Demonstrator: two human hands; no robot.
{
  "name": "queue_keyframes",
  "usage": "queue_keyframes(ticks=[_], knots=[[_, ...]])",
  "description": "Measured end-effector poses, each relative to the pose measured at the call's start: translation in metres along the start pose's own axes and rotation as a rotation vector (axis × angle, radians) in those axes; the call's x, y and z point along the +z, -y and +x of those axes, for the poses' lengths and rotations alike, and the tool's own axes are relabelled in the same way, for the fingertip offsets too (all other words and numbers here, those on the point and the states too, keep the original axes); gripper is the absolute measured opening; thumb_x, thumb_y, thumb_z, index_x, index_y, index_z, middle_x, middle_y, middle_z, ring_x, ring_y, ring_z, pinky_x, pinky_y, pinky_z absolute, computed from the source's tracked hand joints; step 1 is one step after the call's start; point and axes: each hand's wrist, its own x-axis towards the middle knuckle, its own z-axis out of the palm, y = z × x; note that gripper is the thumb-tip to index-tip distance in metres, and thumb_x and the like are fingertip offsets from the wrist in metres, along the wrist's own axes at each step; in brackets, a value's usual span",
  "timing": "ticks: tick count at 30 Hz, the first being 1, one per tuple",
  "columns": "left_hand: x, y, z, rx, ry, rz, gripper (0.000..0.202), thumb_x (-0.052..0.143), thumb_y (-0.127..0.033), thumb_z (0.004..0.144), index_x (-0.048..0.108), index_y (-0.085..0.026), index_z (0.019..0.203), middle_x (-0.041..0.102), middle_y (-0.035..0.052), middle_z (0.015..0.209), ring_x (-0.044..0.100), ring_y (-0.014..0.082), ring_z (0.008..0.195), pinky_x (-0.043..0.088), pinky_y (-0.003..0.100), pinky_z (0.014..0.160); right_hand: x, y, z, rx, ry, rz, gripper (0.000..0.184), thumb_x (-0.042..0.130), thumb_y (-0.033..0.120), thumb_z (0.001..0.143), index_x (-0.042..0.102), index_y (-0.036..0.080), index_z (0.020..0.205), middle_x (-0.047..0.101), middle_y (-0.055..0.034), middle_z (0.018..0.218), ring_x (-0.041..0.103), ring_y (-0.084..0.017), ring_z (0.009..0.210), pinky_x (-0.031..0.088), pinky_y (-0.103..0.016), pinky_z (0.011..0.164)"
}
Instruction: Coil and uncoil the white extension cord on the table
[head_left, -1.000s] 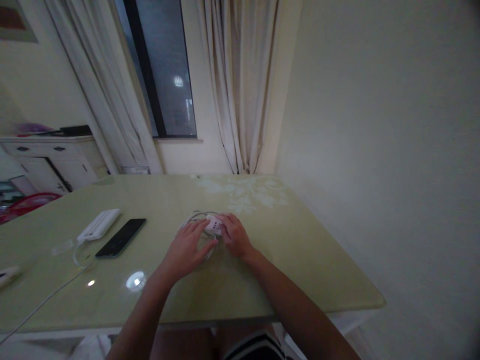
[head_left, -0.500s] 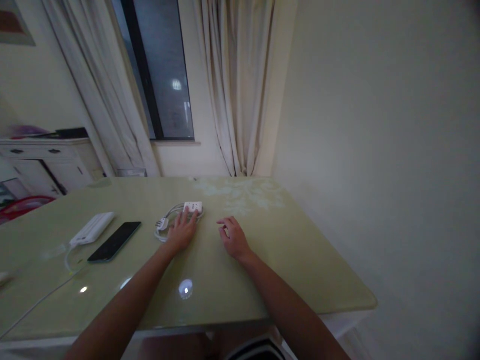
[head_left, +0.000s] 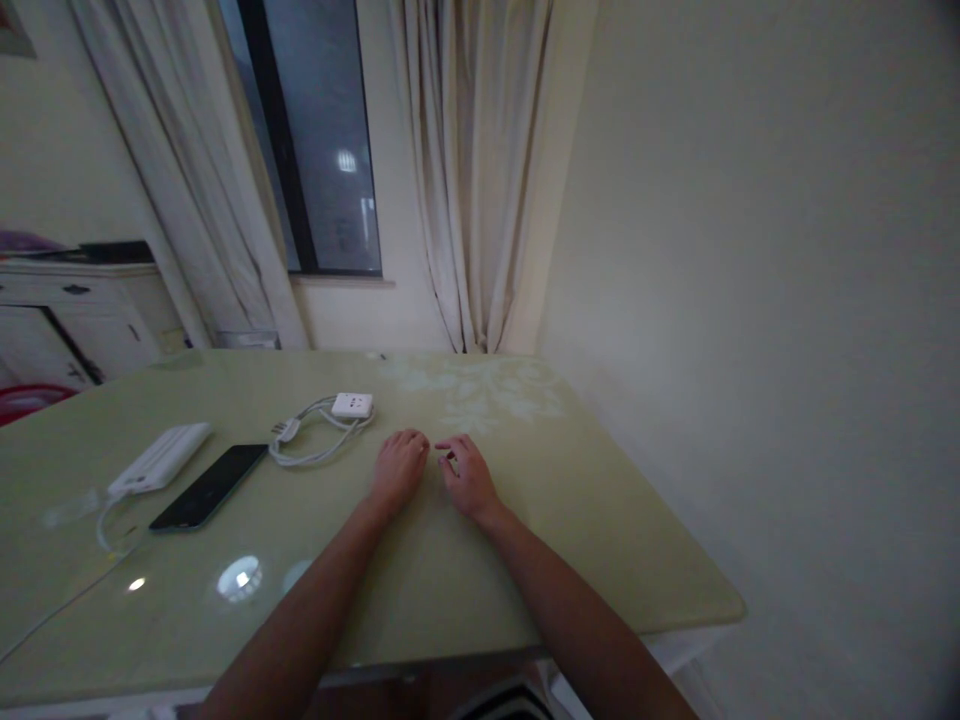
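My left hand [head_left: 402, 468] rests on the table, palm down, with its fingers loosely bent and nothing seen in it. Just to its right lies my right hand [head_left: 466, 477], thumb and forefinger apart, holding nothing. A small gap separates the two hands. Left of my left hand is a white power strip [head_left: 352, 405] with its white cord [head_left: 319, 458] looped on the table and its plug [head_left: 286, 430] at the far left of the loop. Neither hand touches it.
A black phone [head_left: 210, 488] and a white power bank [head_left: 161, 458] with a cable lie on the left of the glossy green table [head_left: 600, 530]. A wall [head_left: 750, 300] borders the table's right side. Curtains [head_left: 480, 180] and a window [head_left: 330, 140] stand behind.
My left hand has come off the power strip and moved right, next to my right hand. The strip and cord sit further left in view, partly from a slight view shift.
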Motion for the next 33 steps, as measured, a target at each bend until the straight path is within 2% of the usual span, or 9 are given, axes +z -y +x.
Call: queue_keyframes(ticks=[2, 4, 6, 11, 14, 19, 25, 29, 33], knots=[[-0.004, -0.003, -0.002, 0.09, 0.034, -0.044, 0.025, 0.049, -0.024, 0.098, 0.074, -0.021, 0.099, 0.072, 0.0126, 0.108, 0.062, 0.028, 0.107, 0.044, 0.042, 0.098, -0.002, -0.003, 0.001, 0.005, -0.022, 0.005, 0.026, 0.056, 0.013, 0.091, 0.069, 0.019, 0.112, 0.065, -0.0086, 0.107, 0.063, -0.019, 0.094, 0.052, -0.037, 0.094], [-0.009, 0.004, -0.004, 0.084, 0.016, -0.028, 0.023, 0.05, -0.024, 0.097, 0.073, -0.022, 0.096, 0.072, 0.0114, 0.106, 0.062, 0.028, 0.107, 0.043, 0.042, 0.098, -0.003, -0.007, 0.002, 0.035, -0.046, 0.02, 0.024, 0.056, 0.014, 0.09, 0.07, 0.019, 0.11, 0.065, -0.008, 0.106, 0.063, -0.019, 0.091, 0.053, -0.037, 0.091], [-0.014, 0.016, -0.005, 0.0, -0.03, 0.013, 0.026, 0.048, -0.023, 0.098, 0.073, -0.021, 0.102, 0.072, 0.0119, 0.112, 0.061, 0.0289, 0.109, 0.043, 0.043, 0.097, -0.003, -0.012, 0.002, 0.079, -0.069, 0.04, 0.023, 0.057, 0.014, 0.089, 0.07, 0.019, 0.106, 0.066, -0.0073, 0.104, 0.063, -0.018, 0.087, 0.054, -0.035, 0.086], [-0.025, 0.057, -0.012, -0.34, -0.219, 0.196, 0.039, 0.045, -0.025, 0.096, 0.064, -0.016, 0.129, 0.066, 0.018, 0.13, 0.059, 0.0354, 0.115, 0.044, 0.047, 0.095, -0.003, -0.024, 0.001, 0.134, -0.106, 0.073, 0.019, 0.057, 0.017, 0.088, 0.071, 0.021, 0.099, 0.067, -0.006, 0.098, 0.063, -0.016, 0.079, 0.054, -0.031, 0.078], [-0.028, 0.077, -0.018, -0.458, -0.238, 0.266, 0.037, 0.047, -0.031, 0.095, 0.068, -0.014, 0.121, 0.069, 0.0204, 0.121, 0.061, 0.0378, 0.112, 0.044, 0.049, 0.095, -0.003, -0.025, 0.002, 0.133, -0.108, 0.079, 0.019, 0.057, 0.018, 0.088, 0.071, 0.02, 0.099, 0.066, -0.0057, 0.095, 0.062, -0.016, 0.077, 0.054, -0.031, 0.077], [-0.028, 0.092, -0.022, -0.536, -0.116, 0.227, 0.033, 0.048, -0.031, 0.094, 0.074, -0.014, 0.102, 0.071, 0.022, 0.11, 0.063, 0.0387, 0.109, 0.045, 0.051, 0.095, -0.003, -0.019, 0.003, 0.12, -0.082, 0.085, 0.019, 0.056, 0.02, 0.088, 0.072, 0.02, 0.099, 0.067, -0.006, 0.097, 0.062, -0.016, 0.077, 0.053, -0.03, 0.076], [-0.024, 0.084, -0.013, -0.439, -0.066, 0.089, 0.037, 0.043, -0.021, 0.094, 0.075, -0.014, 0.112, 0.07, 0.0219, 0.118, 0.059, 0.0406, 0.114, 0.047, 0.053, 0.093, -0.004, -0.018, 0.002, 0.127, -0.091, 0.088, 0.018, 0.057, 0.018, 0.088, 0.071, 0.02, 0.099, 0.067, -0.0064, 0.096, 0.063, -0.017, 0.079, 0.053, -0.031, 0.077], [-0.02, 0.066, -0.007, -0.263, -0.046, -0.014, 0.037, 0.044, -0.023, 0.096, 0.077, -0.018, 0.113, 0.071, 0.0185, 0.114, 0.059, 0.0372, 0.112, 0.046, 0.052, 0.095, -0.007, -0.021, 0.004, 0.118, -0.138, 0.085, 0.019, 0.056, 0.021, 0.089, 0.07, 0.019, 0.102, 0.067, -0.0069, 0.101, 0.063, -0.017, 0.082, 0.053, -0.031, 0.078], [-0.021, 0.048, -0.007, -0.012, 0.049, -0.201, 0.031, 0.052, -0.026, 0.095, 0.079, -0.023, 0.108, 0.073, 0.0129, 0.109, 0.06, 0.0331, 0.111, 0.045, 0.049, 0.099, -0.012, -0.027, 0.008, 0.157, -0.254, 0.068, 0.028, 0.057, 0.024, 0.087, 0.068, 0.018, 0.112, 0.065, -0.0096, 0.111, 0.064, -0.019, 0.088, 0.054, -0.033, 0.082]])
